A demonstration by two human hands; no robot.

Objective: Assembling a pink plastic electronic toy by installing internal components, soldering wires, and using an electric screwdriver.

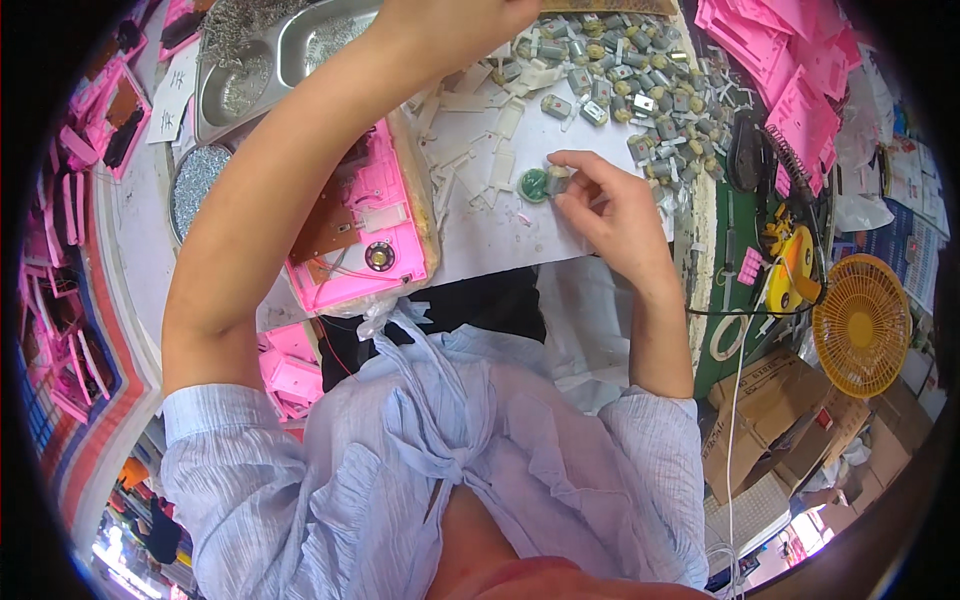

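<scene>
My right hand pinches a small grey motor between thumb and fingertips. The motor is right beside a small round green container on the white worktop. Across the table reaches my left arm, and its hand is at the top edge of the picture, its fingers mostly cut off. Under that forearm lies a pink plastic housing with a round black speaker, a brown board and thin wires, on a wrapped pad.
Many small motors are heaped at the back right. White plastic pieces lie left of my right hand. A metal tray and a bowl of screws stand at left. Pink housings, a yellow fan and cardboard boxes surround the table.
</scene>
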